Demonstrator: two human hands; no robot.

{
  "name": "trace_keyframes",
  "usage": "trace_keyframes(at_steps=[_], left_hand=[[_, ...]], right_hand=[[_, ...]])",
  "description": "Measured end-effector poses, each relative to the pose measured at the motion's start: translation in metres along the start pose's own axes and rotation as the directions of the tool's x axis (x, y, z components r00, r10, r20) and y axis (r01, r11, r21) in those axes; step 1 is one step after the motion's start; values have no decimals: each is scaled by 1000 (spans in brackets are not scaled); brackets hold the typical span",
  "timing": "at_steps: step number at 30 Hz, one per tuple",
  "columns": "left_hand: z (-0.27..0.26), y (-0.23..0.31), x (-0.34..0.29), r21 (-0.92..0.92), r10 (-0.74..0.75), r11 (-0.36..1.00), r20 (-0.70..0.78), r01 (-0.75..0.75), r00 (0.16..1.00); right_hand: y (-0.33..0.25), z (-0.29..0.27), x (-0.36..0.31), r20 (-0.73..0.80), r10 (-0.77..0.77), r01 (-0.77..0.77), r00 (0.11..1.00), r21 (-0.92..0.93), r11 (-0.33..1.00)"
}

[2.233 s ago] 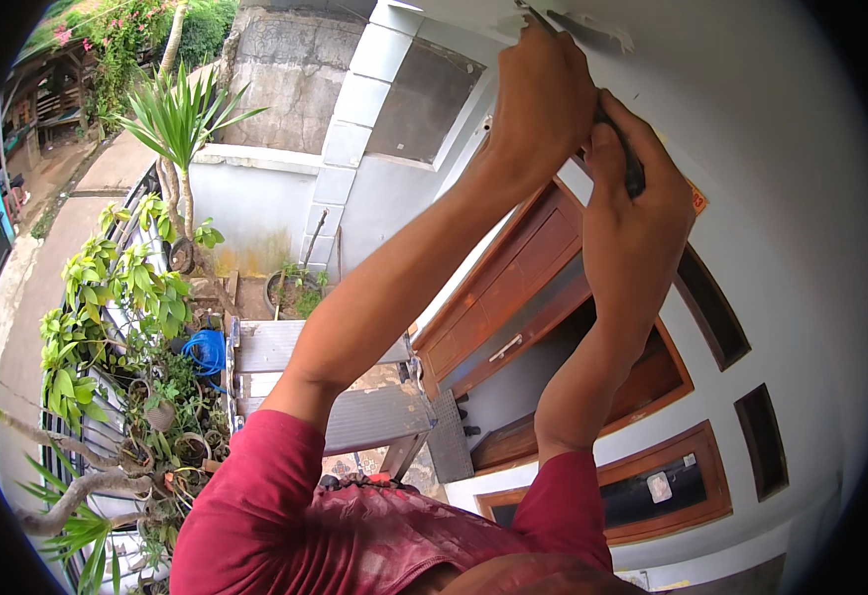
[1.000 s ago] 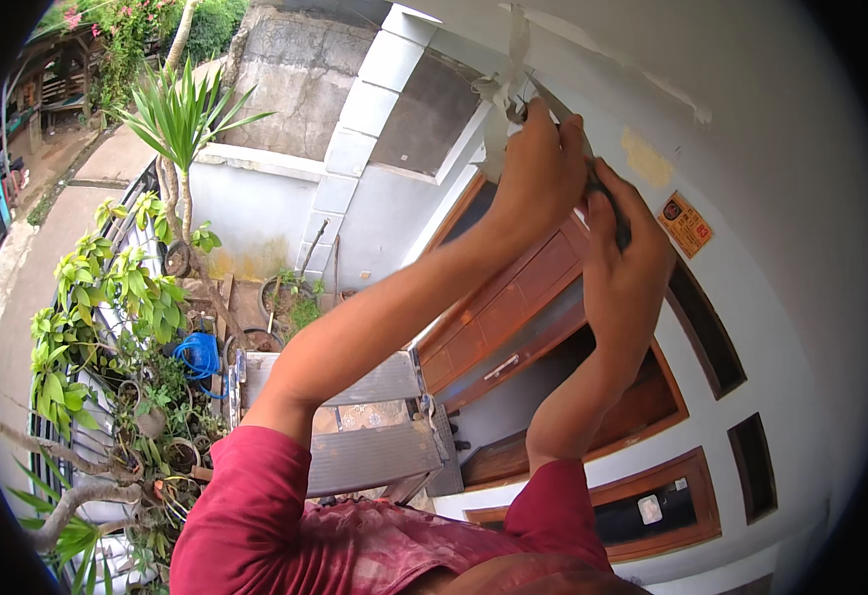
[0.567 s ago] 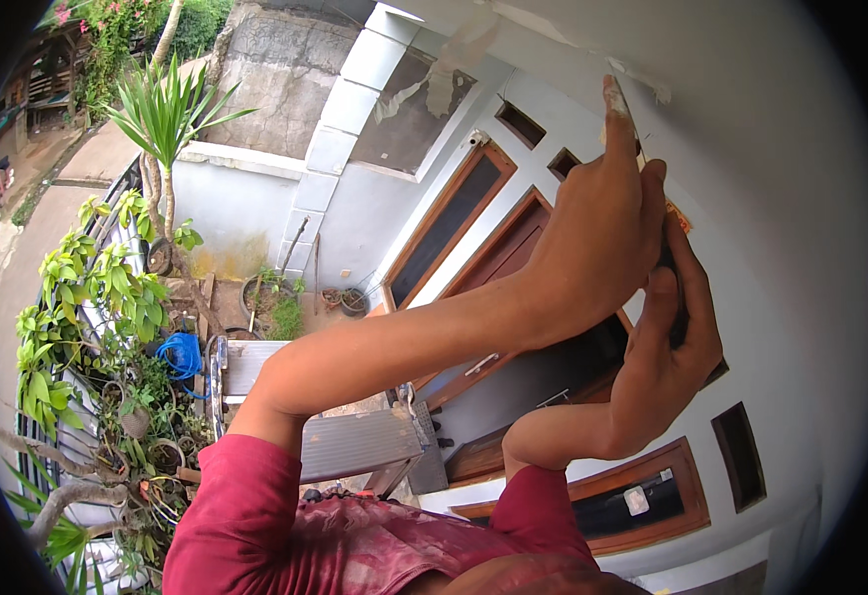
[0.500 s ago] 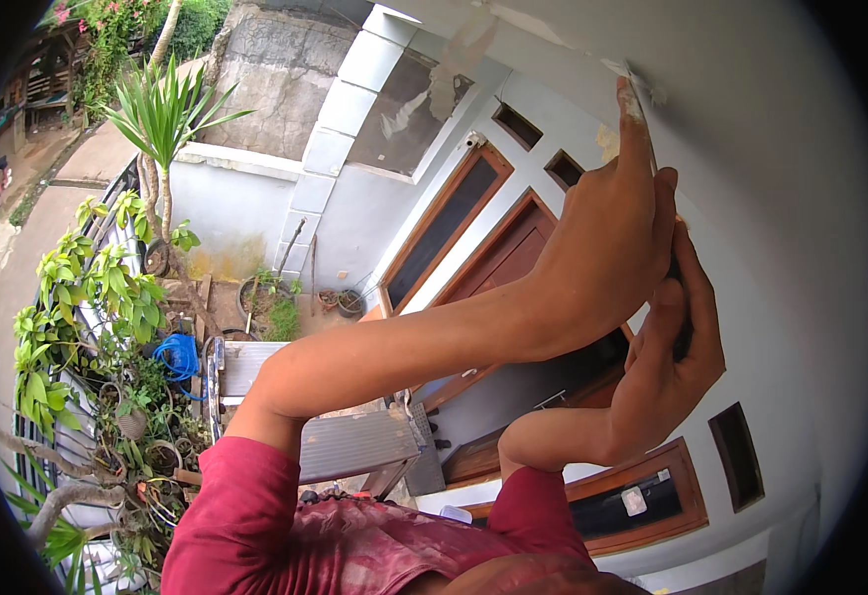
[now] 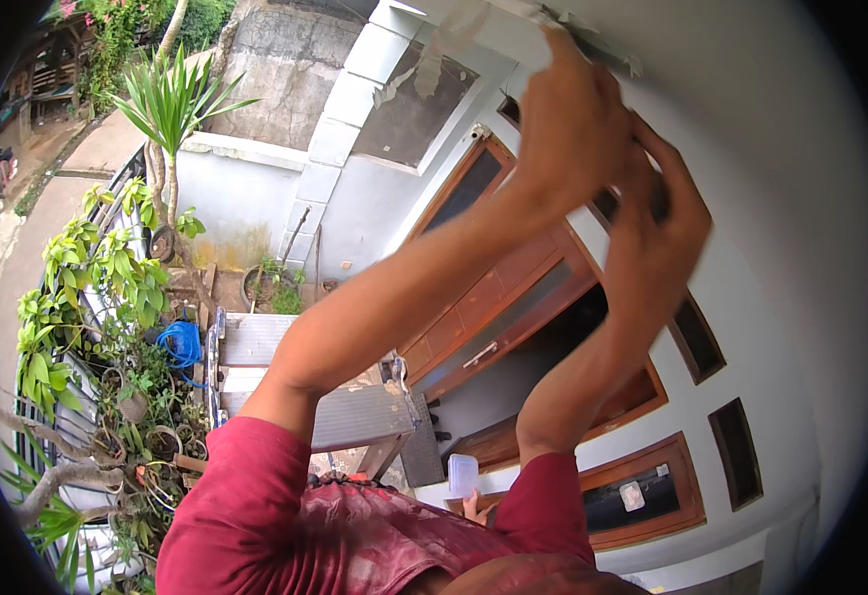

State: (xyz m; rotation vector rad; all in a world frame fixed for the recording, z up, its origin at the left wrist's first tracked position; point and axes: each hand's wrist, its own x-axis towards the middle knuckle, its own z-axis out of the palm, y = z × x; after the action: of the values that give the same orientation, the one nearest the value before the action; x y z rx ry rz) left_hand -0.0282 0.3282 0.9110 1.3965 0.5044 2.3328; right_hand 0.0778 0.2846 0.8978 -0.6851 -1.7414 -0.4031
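Both my arms reach up to the white ceiling edge [image 5: 692, 59]. My left hand [image 5: 575, 139] is closed, with its index finger stretched up along what looks like a scraper. The blade end meets the ceiling near loose, peeling paint [image 5: 607, 48]. Just below and to the right, my right hand [image 5: 674, 213] is wrapped round the dark handle [image 5: 660, 198], which shows only as a small patch between the fingers. Most of the tool is hidden by my hands.
Below stands a metal platform [image 5: 359, 416] beside potted plants [image 5: 87, 268] and a coiled blue hose [image 5: 180, 343]. Another person's hand [image 5: 475, 508] is near a translucent plastic box [image 5: 462, 476]. A wooden door [image 5: 493, 327] and windows line the wall. Paint peels off the upper wall [image 5: 454, 45].
Both my hands have moved up and to the left along the ceiling edge with the scraper. The plastic box and the other person's hand have come further into view.
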Motion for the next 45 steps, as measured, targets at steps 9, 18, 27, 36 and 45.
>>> trace_keyframes(at_steps=[9, 18, 27, 36, 45], left_hand=[[-6, -22, 13, 221, 185, 960, -50, -169, 982], [-36, -43, 45, 245, 71, 969, -117, -40, 991], [-33, -30, -9, 103, 122, 986, 87, -131, 989], [-7, 13, -27, -41, 153, 988, 108, -149, 982], [-8, 18, -17, 95, 92, 992, -41, -88, 995]], right_hand=[[8, 29, -1, -43, -96, 97, 994, 33, 995], [14, 72, 13, -52, -74, 78, 996, 81, 994], [22, 40, -26, -4, -84, 84, 996, 67, 994], [-22, -21, -30, -63, 125, -128, 990, -42, 991], [-16, -6, -13, -33, -80, 80, 996, -7, 997]])
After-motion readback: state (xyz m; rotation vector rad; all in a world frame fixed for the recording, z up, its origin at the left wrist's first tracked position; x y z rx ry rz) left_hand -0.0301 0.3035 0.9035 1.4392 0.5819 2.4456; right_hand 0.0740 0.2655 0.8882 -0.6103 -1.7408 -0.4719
